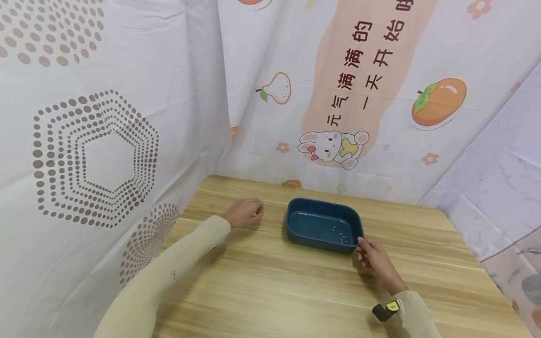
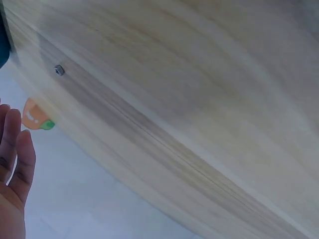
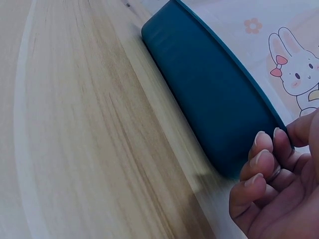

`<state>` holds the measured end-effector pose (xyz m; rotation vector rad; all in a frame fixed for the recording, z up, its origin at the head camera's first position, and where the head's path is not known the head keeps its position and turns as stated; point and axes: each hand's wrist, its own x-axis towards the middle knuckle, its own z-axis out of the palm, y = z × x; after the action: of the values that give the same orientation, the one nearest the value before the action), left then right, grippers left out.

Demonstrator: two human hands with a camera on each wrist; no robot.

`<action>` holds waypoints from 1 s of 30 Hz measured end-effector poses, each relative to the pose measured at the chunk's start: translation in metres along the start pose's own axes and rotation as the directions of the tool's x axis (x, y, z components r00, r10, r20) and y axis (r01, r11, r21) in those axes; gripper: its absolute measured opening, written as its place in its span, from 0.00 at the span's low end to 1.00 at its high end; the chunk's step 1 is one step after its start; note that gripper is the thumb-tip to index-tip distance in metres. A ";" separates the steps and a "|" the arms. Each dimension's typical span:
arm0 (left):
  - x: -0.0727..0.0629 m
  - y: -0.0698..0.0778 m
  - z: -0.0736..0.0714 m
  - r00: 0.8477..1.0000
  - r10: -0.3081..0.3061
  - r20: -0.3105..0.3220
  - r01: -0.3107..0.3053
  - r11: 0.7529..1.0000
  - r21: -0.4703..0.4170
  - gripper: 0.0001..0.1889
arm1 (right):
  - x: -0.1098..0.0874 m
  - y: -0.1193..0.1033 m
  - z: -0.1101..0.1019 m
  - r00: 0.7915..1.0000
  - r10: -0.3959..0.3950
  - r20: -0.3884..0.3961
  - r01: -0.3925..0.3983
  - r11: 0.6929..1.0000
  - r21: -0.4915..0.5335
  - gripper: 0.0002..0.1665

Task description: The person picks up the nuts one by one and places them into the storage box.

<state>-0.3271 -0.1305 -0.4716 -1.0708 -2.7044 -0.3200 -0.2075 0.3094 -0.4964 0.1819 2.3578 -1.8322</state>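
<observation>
A dark teal rectangular basin (image 1: 313, 239) sits on the wooden table, with several small metal nuts (image 1: 342, 238) gathered at its right end. My right hand (image 1: 375, 260) pinches the basin's near right corner at the rim; the right wrist view shows the thumb over the rim and the fingers outside the wall. To the left of the basin, my left hand (image 1: 244, 212) hovers over the table, fingers loosely bent, holding nothing visible. In the left wrist view a single nut (image 2: 59, 69) lies on the wood, apart from the left hand's fingers (image 2: 26, 157).
The wooden table (image 1: 270, 291) reaches back to a printed curtain (image 1: 262, 126) with fruit and a rabbit. Another white curtain (image 1: 110, 159) hangs close along the left side. A black device with a yellow label (image 1: 385, 311) is on the right wrist.
</observation>
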 end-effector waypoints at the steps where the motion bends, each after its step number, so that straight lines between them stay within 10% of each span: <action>1: 0.001 0.001 0.000 1.000 0.004 0.003 -0.004 1.000 0.006 0.04 | 0.000 0.000 0.000 1.000 0.001 -0.004 -0.001 1.000 0.001 0.27; 30: 0.030 0.021 0.009 0.993 0.117 0.019 -0.117 0.993 0.000 0.04 | 0.005 0.003 -0.002 1.000 0.025 -0.006 -0.025 1.000 -0.001 0.27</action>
<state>-0.3354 -0.0935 -0.4690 -1.2321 -2.6428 -0.2892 -0.2115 0.3121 -0.4996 0.2164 2.3498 -1.8213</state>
